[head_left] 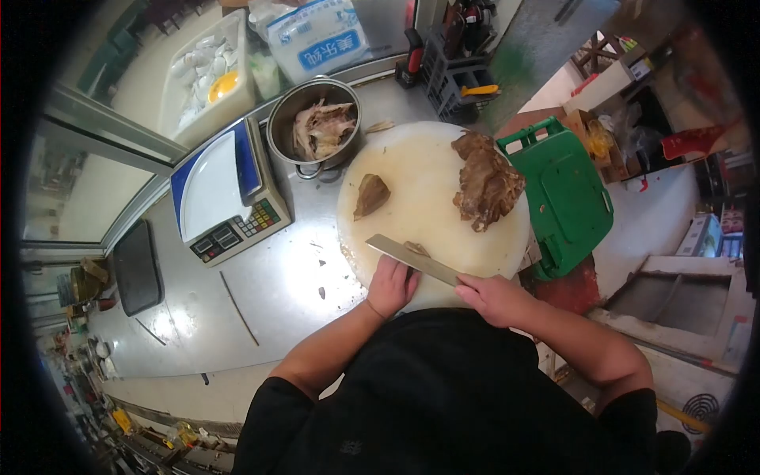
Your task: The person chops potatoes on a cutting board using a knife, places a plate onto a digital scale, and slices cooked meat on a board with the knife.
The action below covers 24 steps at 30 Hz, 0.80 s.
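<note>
Stainless-steel counter (289, 297) supported one round chopping board (427, 178), one digital scale (255, 223) and one pot (278, 146). One large meat piece (487, 184) lay on the board. Right hand (495, 299), closed, gripped one cleaver (416, 259); left hand (390, 286), fingers partly curled, adjoined the blade, hold indeterminable. Two smaller meat pieces (372, 195) lay apart, one beside the blade.

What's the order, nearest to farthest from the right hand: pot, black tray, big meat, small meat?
From the right hand:
1. Big meat: right side of the board.
2. Small meat: left side of the board.
3. Pot: beyond the board, to the left.
4. Black tray: far left, on the counter.
</note>
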Available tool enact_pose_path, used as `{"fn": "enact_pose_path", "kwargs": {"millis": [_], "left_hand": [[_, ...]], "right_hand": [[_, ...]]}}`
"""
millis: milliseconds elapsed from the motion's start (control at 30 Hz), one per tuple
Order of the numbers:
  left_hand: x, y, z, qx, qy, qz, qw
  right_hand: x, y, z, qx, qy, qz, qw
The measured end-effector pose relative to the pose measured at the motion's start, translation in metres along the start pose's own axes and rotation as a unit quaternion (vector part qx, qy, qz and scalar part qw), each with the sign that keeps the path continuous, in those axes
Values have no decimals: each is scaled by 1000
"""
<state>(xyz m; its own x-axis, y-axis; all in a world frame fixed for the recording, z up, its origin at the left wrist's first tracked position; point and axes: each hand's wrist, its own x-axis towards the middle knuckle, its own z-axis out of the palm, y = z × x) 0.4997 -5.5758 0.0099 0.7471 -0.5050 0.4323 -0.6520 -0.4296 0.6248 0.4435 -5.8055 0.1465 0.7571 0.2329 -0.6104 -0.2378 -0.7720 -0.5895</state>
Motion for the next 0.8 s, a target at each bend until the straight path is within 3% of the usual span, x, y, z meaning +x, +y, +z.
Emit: {"fn": "enact_pose_path", "kwargs": {"millis": [567, 800], "left_hand": [[-7, -3, 6, 8, 12, 11, 1000], [-2, 4, 1, -1, 9, 29, 1000]], "right_hand": [[29, 4, 16, 39, 54, -39, 997], [22, 10, 17, 137, 75, -46, 987]]}}
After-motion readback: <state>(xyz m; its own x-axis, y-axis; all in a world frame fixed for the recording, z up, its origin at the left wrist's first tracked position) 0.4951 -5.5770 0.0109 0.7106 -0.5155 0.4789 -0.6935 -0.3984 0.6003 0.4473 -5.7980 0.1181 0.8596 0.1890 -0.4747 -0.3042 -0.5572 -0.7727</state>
